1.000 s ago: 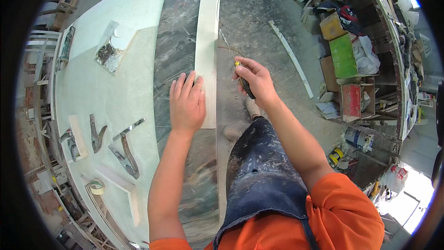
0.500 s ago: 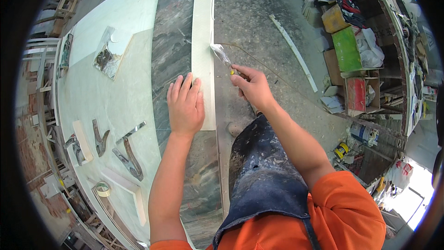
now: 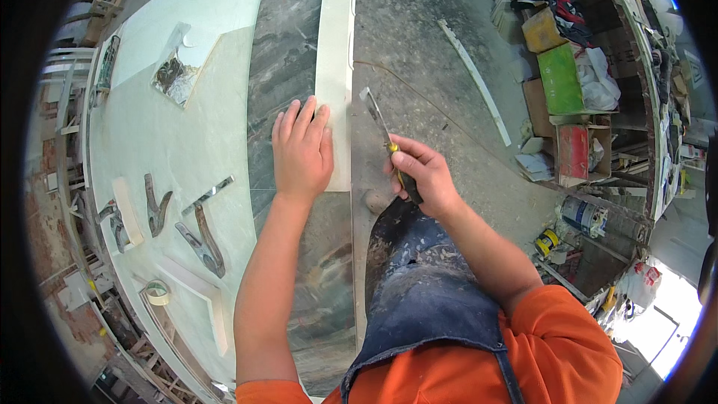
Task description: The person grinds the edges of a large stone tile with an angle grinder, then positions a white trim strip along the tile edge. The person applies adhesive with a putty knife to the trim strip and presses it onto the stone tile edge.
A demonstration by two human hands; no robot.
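My left hand point(image 3: 303, 153) lies with fingers extended across a pale strip point(image 3: 336, 37) and the dark veined stone slab point(image 3: 288, 45) beneath it. The strip runs along the slab's right edge. In my right hand point(image 3: 428, 179) is a putty knife point(image 3: 376, 114) with a narrow metal blade and a yellow and black handle. Its blade points up and away, a little to the right of the strip's edge and apart from it. A mixing board point(image 3: 178, 78) smeared with shiny paste rests on the pale table to the left.
Spring clamps point(image 3: 155, 206), a tape roll point(image 3: 157, 293) and a white angled piece point(image 3: 196, 284) lie on the pale tabletop point(image 3: 217, 142). On the right, a shelf holds a green box point(image 3: 557, 78) and a red box point(image 3: 574, 153). A long white strip point(image 3: 475, 82) lies on the floor.
My right hand has drawn the putty knife back toward me and away from the strip's edge; its handle now shows. My left hand stays on the strip. The view has shifted slightly.
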